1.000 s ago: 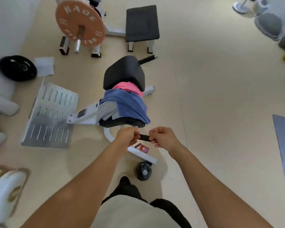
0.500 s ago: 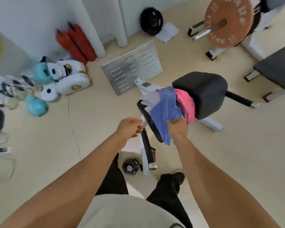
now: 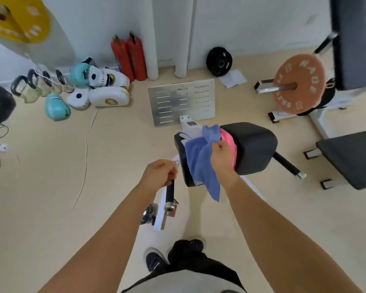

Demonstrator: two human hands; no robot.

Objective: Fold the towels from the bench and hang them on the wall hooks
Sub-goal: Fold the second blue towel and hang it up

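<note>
**Blue towel gripped on the padded bench**

Blue terry cloth, a soft rectangular towel (image 3: 201, 163), drapes over the near edge of the black padded bench (image 3: 254, 149) and hangs down in front of it. The right hand (image 3: 222, 159) has its fingers curled into a bunched fold at the towel's upper part, gripping it against the bench pad. Just behind that hand on the bench lies a pink cloth towel (image 3: 228, 137), and to the bench's left end a pale grey towel (image 3: 190, 133) sits partly under the blue one.

The left hand (image 3: 160, 173) is to the left of the bench, fingers curled; it seems to be gripping the top of the black cylindrical handle bar (image 3: 170, 193) that slopes down from the bench frame, though the contact is partly hidden.

Beyond the bench lies a slotted silver metal footplate (image 3: 181, 102). Right of the bench stands an orange round weight plate (image 3: 298, 83) on a bar.
</note>
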